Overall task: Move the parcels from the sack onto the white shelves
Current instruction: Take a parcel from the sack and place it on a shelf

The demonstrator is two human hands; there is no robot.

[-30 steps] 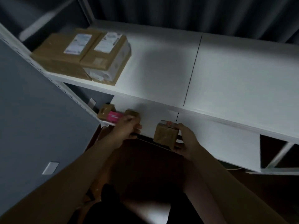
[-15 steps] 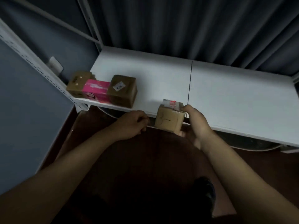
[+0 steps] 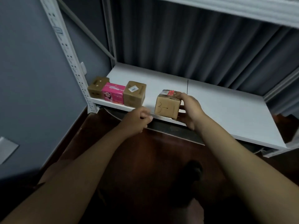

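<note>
One parcel [image 3: 167, 106] marked "3-1"

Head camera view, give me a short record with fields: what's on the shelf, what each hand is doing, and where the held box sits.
shelf: white shelf, lower level
row at left end: brown box, pink box, labelled brown box, side by side
held box: brown box marked 3-1, at the shelf's front edge
right hand: grips the marked box
left hand: fingers curled, holding nothing, at the shelf edge
sack: not in view
</note>
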